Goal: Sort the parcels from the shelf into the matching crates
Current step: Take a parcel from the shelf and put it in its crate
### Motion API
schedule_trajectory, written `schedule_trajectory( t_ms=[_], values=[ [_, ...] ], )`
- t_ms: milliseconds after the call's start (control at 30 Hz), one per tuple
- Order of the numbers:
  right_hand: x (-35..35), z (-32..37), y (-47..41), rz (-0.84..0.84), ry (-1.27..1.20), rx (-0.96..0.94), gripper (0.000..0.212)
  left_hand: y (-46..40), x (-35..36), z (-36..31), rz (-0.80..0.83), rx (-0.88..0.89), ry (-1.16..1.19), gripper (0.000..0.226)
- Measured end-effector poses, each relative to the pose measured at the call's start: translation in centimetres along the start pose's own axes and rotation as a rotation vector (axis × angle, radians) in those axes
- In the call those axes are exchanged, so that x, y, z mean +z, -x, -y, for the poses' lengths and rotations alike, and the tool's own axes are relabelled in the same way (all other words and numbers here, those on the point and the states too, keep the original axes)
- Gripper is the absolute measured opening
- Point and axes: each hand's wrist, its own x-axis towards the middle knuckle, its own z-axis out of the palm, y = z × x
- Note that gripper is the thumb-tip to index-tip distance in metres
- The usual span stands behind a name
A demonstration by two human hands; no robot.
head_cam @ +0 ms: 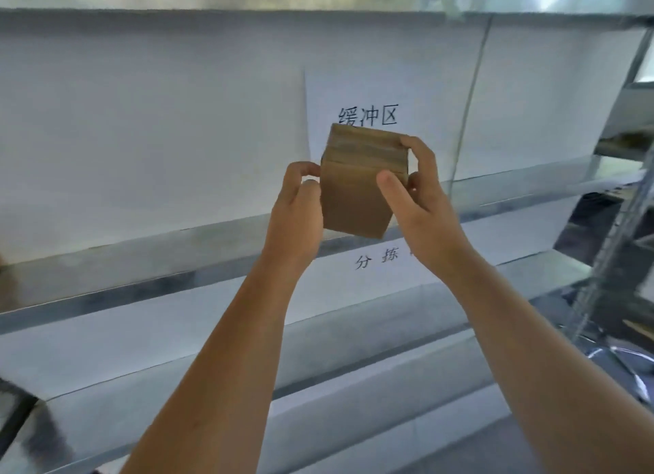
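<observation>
Parcel point(357, 186), a small brown carton, is held up before the metal shelf point(212, 240); left hand point(297, 208) and right hand point(417, 190) both grip it, fingers curled round its sides.

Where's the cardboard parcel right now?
In the head view, just right of centre, the cardboard parcel is held up off the metal shelf between the left hand and right hand, just below the paper sign.
</observation>
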Motion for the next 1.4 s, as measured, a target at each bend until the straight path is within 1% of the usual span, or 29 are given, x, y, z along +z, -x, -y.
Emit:
schedule_trajectory(
  t_ms=[67,167,233,333,433,500,533,567,700,767,933,1167,1300,1367,1400],
  values=[
    [-4.4,-0.1,0.6,-0.066,0.068,-0.018,0.037,0.2,4.0,-0.9,0.04,-0.022,0.064,0.029],
    [-11.9,-0.8,1.2,-0.208,0.154,-0.029,0.021,1.0,11.6,-2.6,0.171,-0.035,0.129,0.048],
    [-16.1,-1.4,1.5,-0.293,0.19,-0.037,0.018,1.4,16.3,-3.6,0.264,-0.032,0.171,0.05],
    [-21.0,-2.4,2.0,-0.42,0.26,-0.025,0.023,1.2,22.7,-4.1,0.356,0.023,0.183,0.036],
    [-25.3,-4.0,2.7,-0.55,0.287,0.015,0.03,0.8,28.1,-4.2,0.438,0.026,0.217,0.03],
    [-28.2,-5.3,2.8,-0.591,0.306,0.066,0.023,0.4,31.8,-4.0,0.522,0.035,0.258,0.019],
    [-29.7,-6.1,2.9,-0.599,0.31,0.091,0.014,0.1,33.6,-3.8,0.571,0.055,0.275,0.013],
    [-31.0,-7.0,2.8,-0.601,0.331,0.112,0.006,-0.2,35.3,-3.7,0.617,0.083,0.288,0.014],
    [-35.6,-10.2,2.1,-0.66,0.456,0.15,0.054,-1.9,41.8,-3.1,0.783,0.192,0.36,0.035],
    [-37.4,-11.7,1.2,-0.688,0.495,0.15,0.064,-3.2,44.9,-2.9,0.861,0.229,0.376,0.044],
    [-41.5,-15.3,-0.5,-0.761,0.6,0.167,0.066,-6.3,52.2,-2.3,1.017,0.264,0.415,0.054],
    [-46.8,-19.1,0.1,-0.879,0.697,0.235,0.069,-6.5,61.1,-1.7,1.176,0.219,0.437,0.057],
    [-51.4,-21.2,1.7,-0.925,0.721,0.273,0.068,-4.9,66.6,-2.2,1.235,0.173,0.44,0.05],
    [-54.3,-22.3,2.6,-0.948,0.778,0.328,0.075,-3.7,69.6,-2.6,1.264,0.116,0.442,0.046],
    [-55.8,-22.9,3.1,-0.954,0.827,0.363,0.083,-3.0,71.1,-2.8,1.281,0.098,0.43,0.044]
  ],
)
